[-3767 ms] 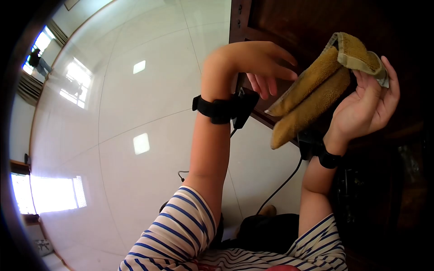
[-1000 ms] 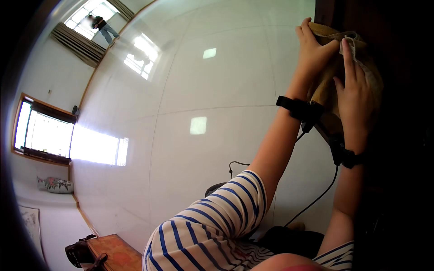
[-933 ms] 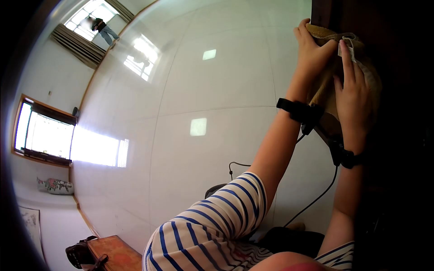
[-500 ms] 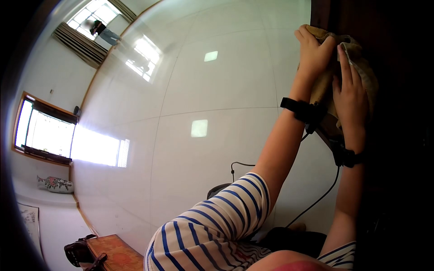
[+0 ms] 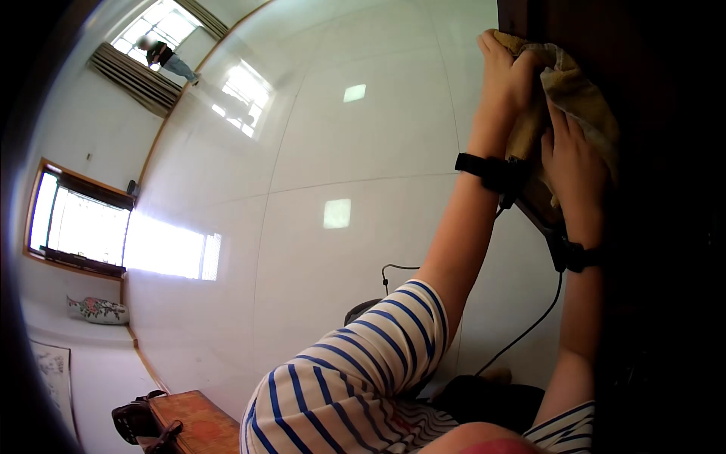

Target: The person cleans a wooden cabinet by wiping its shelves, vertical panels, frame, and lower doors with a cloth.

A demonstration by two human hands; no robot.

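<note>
A yellow-brown cloth [image 5: 578,94] lies bunched against dark wooden furniture at the upper right. My left hand [image 5: 505,76] grips the cloth's upper left part, its fingers curled over the edge. Just to the right and lower, my right hand [image 5: 575,155] lies with fingers stretched out, its fingertips under a fold of the same cloth. Part of the cloth hangs between my two wrists. Each wrist wears a black strap with a small device.
Dark wooden furniture [image 5: 522,19] runs down the right side, mostly in shadow. A black cable [image 5: 522,337] hangs from my right wrist. Far off stand a person [image 5: 170,58] by a window, a flowered vase [image 5: 98,310] and an orange-brown wooden table [image 5: 197,424] with a black bag [image 5: 136,420].
Earlier the cloth hung folded from my right hand, with my left hand free. Both hands are now at the furniture on the cloth, and lately they have shifted slightly left and up.
</note>
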